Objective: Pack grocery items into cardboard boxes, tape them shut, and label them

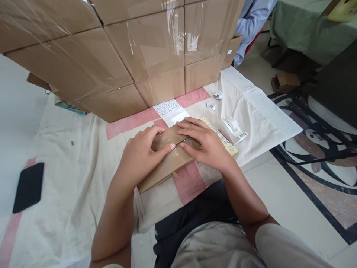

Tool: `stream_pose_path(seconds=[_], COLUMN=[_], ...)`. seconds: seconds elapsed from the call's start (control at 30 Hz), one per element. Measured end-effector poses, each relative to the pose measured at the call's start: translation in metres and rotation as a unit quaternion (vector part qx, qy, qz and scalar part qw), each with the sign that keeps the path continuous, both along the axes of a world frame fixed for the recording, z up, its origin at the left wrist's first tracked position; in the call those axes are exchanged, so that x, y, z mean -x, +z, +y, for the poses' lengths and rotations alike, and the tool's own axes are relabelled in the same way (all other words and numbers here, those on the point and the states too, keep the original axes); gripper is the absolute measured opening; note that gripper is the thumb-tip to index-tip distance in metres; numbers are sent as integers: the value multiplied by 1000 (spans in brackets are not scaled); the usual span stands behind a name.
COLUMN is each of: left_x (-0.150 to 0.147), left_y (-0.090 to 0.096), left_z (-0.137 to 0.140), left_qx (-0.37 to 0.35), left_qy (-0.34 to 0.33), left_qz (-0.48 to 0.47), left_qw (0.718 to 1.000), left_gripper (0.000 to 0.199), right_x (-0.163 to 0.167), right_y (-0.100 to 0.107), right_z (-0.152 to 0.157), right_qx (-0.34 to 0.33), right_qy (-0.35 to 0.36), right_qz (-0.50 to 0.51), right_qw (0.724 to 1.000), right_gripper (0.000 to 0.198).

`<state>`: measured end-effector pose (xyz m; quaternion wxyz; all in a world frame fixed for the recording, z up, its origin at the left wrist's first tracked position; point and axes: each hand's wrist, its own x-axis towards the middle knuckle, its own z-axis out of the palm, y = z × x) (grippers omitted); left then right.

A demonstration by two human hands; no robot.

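Note:
A flat cardboard box (160,167) lies on the cloth in front of me, with a dark seam across its top and clear tape near the seam. My left hand (143,150) grips its left part, the thumb pressed on top beside the seam and the other fingers partly hidden at the far side. From the right, my right hand (205,141) holds the box, its fingers reaching across the top and its thumb near the seam. Just right of that hand are a yellow sticker sheet (231,148) and a white tape dispenser (234,130).
Stacked taped cartons (156,48) form a wall behind the box. A white label sheet (169,108) lies at their foot, with small loose labels (214,107) to the right. A black phone (28,187) lies at left. Another person's blue sleeve (255,20) shows behind the cartons.

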<state>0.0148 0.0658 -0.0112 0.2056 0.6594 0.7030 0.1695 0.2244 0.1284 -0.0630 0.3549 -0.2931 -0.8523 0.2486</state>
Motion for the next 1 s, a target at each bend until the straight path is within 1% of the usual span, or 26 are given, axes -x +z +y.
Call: stream_pose_path(seconds=[0.27,0.33,0.43,0.53,0.57,0.6,0.7,0.77,0.8,0.83,0.93,1.0], left_x=[5,6,8,9,9,9,6,2,0,-1,-3,-1], left_y=[-4,-5,-6,-4,-3,-2,1,2,2,1,-2,-2], left_z=[9,13,16,13,11,9,1,-2,-3,-3,0,2], left_qx=[-22,-33,-43,-31,-20,-11,11,16,16,14,11,17], left_qy=[13,16,23,17,1,-20,-96,-123,-127,-123,-98,-97], left_qz=[-37,-35,-22,-14,-7,5,56,75,78,79,81,91], left_qw=[999,999,999,999,1000,1000,994,989,989,989,992,991], left_gripper=[19,19,25,27,32,42,83,97,98,95,70,63], right_x=[0,0,1,2,2,2,2,2,2,3,6,6], right_y=[1,1,1,1,2,2,1,0,0,0,0,-2], right_z=[-2,-2,-2,-3,-4,-4,-5,-5,-5,-5,-5,-6], right_qx=[4,6,10,13,13,13,13,13,14,14,13,14], right_qy=[-8,-8,-11,-17,-19,-21,-24,-28,-29,-30,-35,-41], right_qz=[-3,-2,2,4,5,6,9,12,13,15,29,59], right_qw=[1000,1000,1000,1000,1000,1000,1000,999,999,999,999,997], right_gripper=[34,34,34,34,35,35,35,35,35,35,30,27])
